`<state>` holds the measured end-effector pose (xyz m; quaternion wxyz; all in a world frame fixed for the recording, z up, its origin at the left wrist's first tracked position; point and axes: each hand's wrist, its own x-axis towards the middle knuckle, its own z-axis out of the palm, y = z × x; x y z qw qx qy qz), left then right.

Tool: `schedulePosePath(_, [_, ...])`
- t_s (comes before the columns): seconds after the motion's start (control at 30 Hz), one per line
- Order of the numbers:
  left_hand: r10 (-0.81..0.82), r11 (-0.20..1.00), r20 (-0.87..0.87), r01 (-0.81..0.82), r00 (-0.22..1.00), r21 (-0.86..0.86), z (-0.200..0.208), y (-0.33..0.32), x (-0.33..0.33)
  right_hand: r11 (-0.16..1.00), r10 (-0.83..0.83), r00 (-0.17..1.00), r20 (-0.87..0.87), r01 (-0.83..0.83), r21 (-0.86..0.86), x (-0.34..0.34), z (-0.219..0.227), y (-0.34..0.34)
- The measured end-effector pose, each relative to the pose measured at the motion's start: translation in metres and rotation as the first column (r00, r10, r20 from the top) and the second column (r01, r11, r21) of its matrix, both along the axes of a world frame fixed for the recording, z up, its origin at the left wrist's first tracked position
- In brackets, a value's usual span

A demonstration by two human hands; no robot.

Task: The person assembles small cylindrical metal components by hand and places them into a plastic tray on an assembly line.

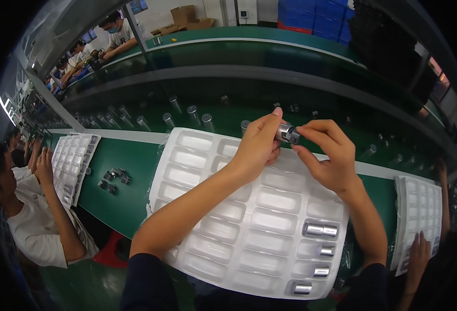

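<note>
Above the far part of a white moulded tray (pixel 187 243), my left hand (pixel 259 142) wraps its fingers round a silver metal cylinder (pixel 284 130). The cylinder points right and carries a dark grey notched fitting (pixel 292 136) at its end. Thumb and index finger of my right hand (pixel 332 155) pinch that fitting from the right. Part of the cylinder is hidden inside my left palm. In the tray's right column lie one long silver cylinder (pixel 320 229) and three short cylindrical metal pieces (pixel 302 287), each in its own pocket.
Several silver cylinders (pixel 207 122) stand along the far side of the green bench (pixel 119 202). Small dark metal parts (pixel 115 177) lie in a pile left of my tray. A co-worker (pixel 42 217) sits at left by another tray (pixel 73 160); a further tray (pixel 420 212) and another person's hand (pixel 419 254) are at right.
</note>
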<state>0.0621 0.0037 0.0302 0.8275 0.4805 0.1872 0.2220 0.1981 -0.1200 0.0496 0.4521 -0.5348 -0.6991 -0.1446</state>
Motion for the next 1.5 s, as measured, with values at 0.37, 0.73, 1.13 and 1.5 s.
schedulePosePath(0.37, [-0.015,0.995,-0.021,0.017,1.0,0.101,-0.009,0.0,0.0,0.99,0.003,0.999,0.04,0.003,-0.142,-0.007,-0.004,-0.003])
schedulePosePath(0.73, [0.024,0.811,-0.005,-0.017,1.0,0.585,-0.01,0.0,0.001,0.993,-0.051,0.996,0.069,0.044,0.109,0.006,-0.012,0.006])
schedulePosePath(1.13, [0.273,0.761,-0.185,-0.094,0.944,0.642,0.011,0.1,0.005,0.709,-0.338,0.933,0.12,0.337,-0.62,0.14,-0.029,0.09])
schedulePosePath(1.5, [0.454,0.357,-0.403,0.252,0.795,0.9,-0.035,0.148,0.07,0.687,-0.37,0.929,-0.015,0.263,-0.677,0.142,-0.043,0.089])
